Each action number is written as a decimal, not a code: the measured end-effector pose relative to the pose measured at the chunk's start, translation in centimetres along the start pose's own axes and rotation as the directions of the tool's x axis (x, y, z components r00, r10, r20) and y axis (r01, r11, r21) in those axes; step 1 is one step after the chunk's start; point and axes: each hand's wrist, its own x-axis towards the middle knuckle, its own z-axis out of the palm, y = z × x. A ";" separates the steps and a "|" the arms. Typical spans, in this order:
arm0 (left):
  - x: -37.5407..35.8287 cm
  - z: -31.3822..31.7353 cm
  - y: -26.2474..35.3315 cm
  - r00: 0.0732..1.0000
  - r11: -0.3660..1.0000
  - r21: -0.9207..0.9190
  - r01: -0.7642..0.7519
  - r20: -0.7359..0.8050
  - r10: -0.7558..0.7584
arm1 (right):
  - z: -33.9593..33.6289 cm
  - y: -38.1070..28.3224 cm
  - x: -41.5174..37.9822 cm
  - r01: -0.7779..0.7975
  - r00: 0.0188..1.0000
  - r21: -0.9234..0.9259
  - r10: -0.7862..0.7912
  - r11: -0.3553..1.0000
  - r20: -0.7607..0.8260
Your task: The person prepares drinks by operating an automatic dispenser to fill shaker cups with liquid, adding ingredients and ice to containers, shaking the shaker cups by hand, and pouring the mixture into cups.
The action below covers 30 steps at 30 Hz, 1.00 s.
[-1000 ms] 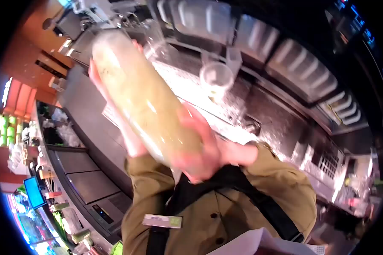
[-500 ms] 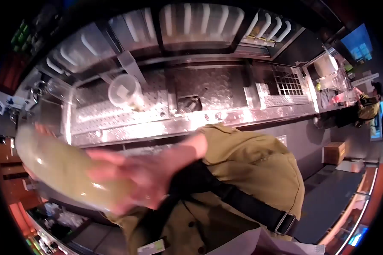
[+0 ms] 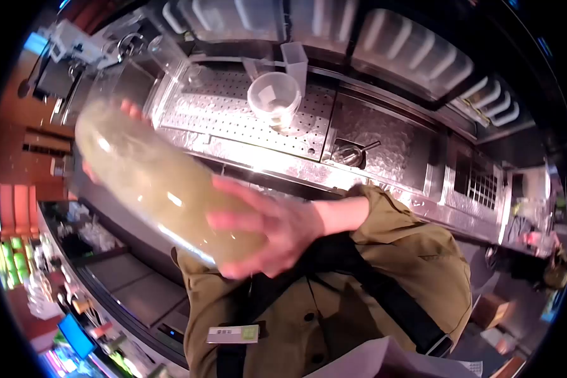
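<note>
A long, glossy, clear-walled container (image 3: 164, 183) with pale yellow-green contents is held at a slant in front of my chest. My right hand (image 3: 271, 230) grips its lower right end, fingers spread over the wall. At the upper left end, fingertips of my left hand (image 3: 131, 109) show past its edge; the palm and left forearm are hidden behind the container. Its exact kind and its mouth cannot be made out. Beyond it, a clear plastic tub (image 3: 274, 94) stands on a perforated steel drainboard (image 3: 214, 104), apart from both hands.
A tall clear holder (image 3: 295, 66) is behind the tub. A steel well (image 3: 390, 138) with a metal fitting (image 3: 348, 153) lies to the right. Lidded bins (image 3: 416, 50) line the back. A dark counter (image 3: 132, 283) is at lower left. Another person (image 3: 557, 271) stands far right.
The view has turned, so the steel counter sits tilted and farther right. The container and both hands appear farther right in view, with both hands still on it.
</note>
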 end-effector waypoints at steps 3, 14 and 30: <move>1.1 -1.1 0.0 0.974 0.976 0.192 0.100 -0.218 -0.057 | 2.9 -2.0 -3.1 -0.082 0.987 0.020 0.084 0.996 -0.137; 0.7 -0.9 -0.6 0.984 0.998 0.038 -0.048 -0.169 0.054 | -0.8 0.4 -2.9 -0.204 0.970 -0.103 0.215 0.974 0.110; -0.3 -1.8 -3.0 0.996 0.994 -0.104 0.019 0.091 -0.010 | -0.6 1.8 -3.1 -0.309 0.950 -0.106 0.302 0.945 -0.080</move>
